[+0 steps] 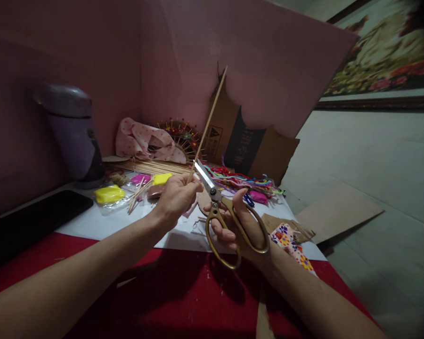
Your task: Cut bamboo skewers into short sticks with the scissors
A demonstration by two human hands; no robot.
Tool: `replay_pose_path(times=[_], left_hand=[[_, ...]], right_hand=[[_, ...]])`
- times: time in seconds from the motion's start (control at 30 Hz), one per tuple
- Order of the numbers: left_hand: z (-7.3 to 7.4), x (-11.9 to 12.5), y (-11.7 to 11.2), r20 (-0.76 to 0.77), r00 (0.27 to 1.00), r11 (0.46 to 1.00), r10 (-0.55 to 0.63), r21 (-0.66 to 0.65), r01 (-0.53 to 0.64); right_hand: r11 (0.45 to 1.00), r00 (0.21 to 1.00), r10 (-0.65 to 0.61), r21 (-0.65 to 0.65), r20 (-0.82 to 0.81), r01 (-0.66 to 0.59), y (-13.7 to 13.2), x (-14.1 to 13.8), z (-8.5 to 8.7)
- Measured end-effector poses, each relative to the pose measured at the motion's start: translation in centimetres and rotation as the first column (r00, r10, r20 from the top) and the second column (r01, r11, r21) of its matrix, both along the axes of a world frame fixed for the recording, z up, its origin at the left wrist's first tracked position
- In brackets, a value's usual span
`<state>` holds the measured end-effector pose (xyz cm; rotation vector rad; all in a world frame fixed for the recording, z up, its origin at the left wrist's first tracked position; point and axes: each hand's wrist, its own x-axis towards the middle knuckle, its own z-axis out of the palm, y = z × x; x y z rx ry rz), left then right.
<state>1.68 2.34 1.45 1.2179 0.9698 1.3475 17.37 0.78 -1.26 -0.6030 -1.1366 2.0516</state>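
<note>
Stick (208,121), lower end hidden (left fingers (193,187)), scissors (213,191) near; painting (385,61) cropped

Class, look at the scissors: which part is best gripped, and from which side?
Probably the two brass-coloured handle loops, approached from the near side: they lie nearest the wearer, finger-wide openings showing, while the blades slant up and away, toward the thin stick held by the left hand.

Left grip (176,200), right grip (249,227), both forearms (88,275) bare.
</note>
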Motion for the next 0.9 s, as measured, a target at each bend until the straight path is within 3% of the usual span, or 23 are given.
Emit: replay_pose_path(times=[0.13,0.27,0.43,0.77,0.9], left_hand=[[0.22,-0.07,-0.11,-0.062,0.998,1.000,-0.021,0.012,0.021],[-0.15,0.10,-0.18,-0.129,0.990,0.998,-0.060,0.021,0.063],[-0.53,0.20,0.16,-0.169,0.985,0.999,-0.030,0.027,0.035],[-0.62,0.52,-0.30,-0.110,0.990,0.996,-0.084,0.014,0.086],[-0.17,0.53,-0.68,-0.028,0.993,0.993,-0.113,-0.037,0.112]], right_hand=[[0.998,0.996,0.015,-0.064,-0.087,-0.020,0.18,0.11,0.28],[0.996,0.997,-0.006,-0.085,-0.073,-0.001,0.33,0.08,0.25],[0.998,0.999,-0.022,-0.061,-0.045,0.020,0.29,0.05,0.18],[0.999,0.995,-0.040,0.014,0.091,0.039,0.17,-0.18,-0.52],[0.999,0.989,0.017,0.043,0.149,-0.024,-0.02,-0.18,-0.59]])
